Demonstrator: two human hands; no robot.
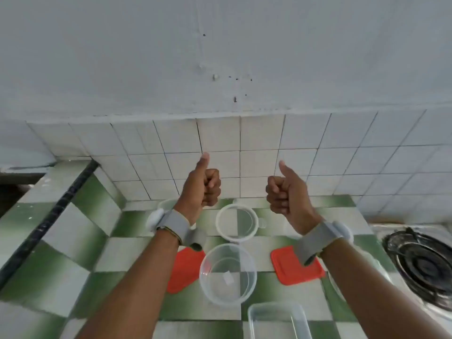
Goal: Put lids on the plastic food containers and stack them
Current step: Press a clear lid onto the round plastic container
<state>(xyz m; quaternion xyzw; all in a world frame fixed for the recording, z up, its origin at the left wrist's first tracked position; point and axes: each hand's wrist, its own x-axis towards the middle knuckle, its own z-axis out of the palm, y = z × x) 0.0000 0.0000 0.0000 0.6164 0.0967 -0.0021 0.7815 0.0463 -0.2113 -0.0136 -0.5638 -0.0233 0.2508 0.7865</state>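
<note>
Both bare forearms were extended forward side by side and raised above the green-and-white tiled counter (73, 231). The left hand (203, 187) was closed into a fist with the thumb pointed straight up, and the right hand (285, 194) was held the same way, level with it and well apart from it, nothing being gripped by either. A grey band (175, 225) was worn on the left wrist and a matching grey strap (320, 237) on the right.

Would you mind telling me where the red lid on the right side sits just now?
In the head view, the right red lid lies flat on the green-and-white counter, partly under the right wrist, between the round clear container and the gas stove.
</note>
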